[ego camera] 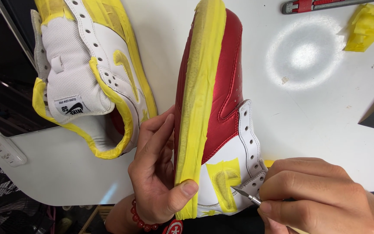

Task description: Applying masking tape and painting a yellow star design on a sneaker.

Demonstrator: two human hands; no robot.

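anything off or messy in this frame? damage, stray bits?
Nothing damaged. Only loose clutter: crumpled yellow tape scraps lie on the white table at top right, beside a red-handled tool. The left hand grips the red shoe on edge; the right hand puts a craft knife to its taped side patch.

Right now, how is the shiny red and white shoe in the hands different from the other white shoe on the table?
The shiny red and white shoe is gripped on its side by the left hand, while the white mesh-tongued shoe lies untouched on the white table. The right hand puts a thin craft knife to the red one only. Its toe is red; the other looks mostly white. Both wear yellow masking tape.
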